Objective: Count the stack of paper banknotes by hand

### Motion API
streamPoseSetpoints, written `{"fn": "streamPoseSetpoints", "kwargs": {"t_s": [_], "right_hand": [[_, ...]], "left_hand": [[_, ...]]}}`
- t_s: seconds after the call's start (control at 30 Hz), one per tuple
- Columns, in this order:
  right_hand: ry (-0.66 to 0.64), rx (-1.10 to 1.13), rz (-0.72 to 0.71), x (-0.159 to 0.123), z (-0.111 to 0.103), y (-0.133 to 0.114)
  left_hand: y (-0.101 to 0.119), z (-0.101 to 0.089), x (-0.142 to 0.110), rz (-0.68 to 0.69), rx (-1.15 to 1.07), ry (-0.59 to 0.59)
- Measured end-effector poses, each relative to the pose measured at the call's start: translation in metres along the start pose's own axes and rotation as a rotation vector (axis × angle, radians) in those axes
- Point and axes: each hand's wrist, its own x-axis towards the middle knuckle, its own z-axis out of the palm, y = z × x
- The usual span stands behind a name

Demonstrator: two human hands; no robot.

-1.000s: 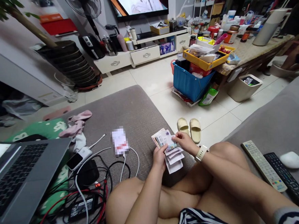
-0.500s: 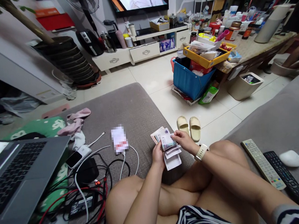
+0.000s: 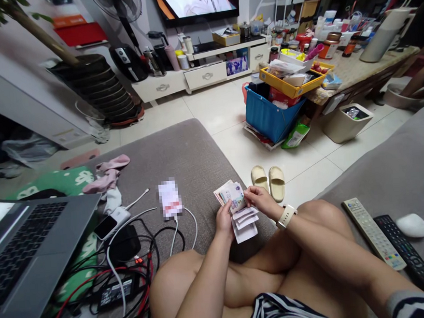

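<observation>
A fanned stack of banknotes (image 3: 230, 192) is in my left hand (image 3: 224, 221), its thumb lying across the notes and its fingers underneath. The top note shows a figure 5 and purplish print. Several pale note ends hang below, bent over toward me. My right hand (image 3: 260, 199), with a pale watch (image 3: 287, 215) on the wrist, is closed in a pinch at the right edge of the notes. Its fingertips partly cover that edge. Both hands are above my crossed legs, near the edge of the grey sofa (image 3: 182, 151).
To the left lie a laptop (image 3: 39, 239), tangled cables (image 3: 147, 275) and a phone (image 3: 169, 197) with a blurred screen. Two remotes (image 3: 374, 232) and a white mouse (image 3: 412, 225) rest at right. Cream slippers (image 3: 276, 183) and a blue bin (image 3: 270, 111) stand on the floor.
The note that lay across the top has been turned down toward me, joining the hanging ends. A different note face, with a 5, now shows. Both hands stay almost in place.
</observation>
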Motion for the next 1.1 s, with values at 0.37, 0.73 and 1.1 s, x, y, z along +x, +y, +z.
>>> {"fn": "streamPoseSetpoints", "kwargs": {"t_s": [0.37,0.73,1.1], "right_hand": [[0.171,-0.114,0.067,0.004,-0.007,0.014],[-0.22,-0.042,0.081,-0.007,0.002,0.001],[0.245,-0.36,0.016,0.004,-0.012,0.013]], "left_hand": [[-0.009,-0.009,0.005,0.09,0.069,-0.067],[-0.009,-0.009,0.002,0.059,0.114,-0.093],[-0.012,-0.012,0.003,0.039,0.127,-0.16]]}}
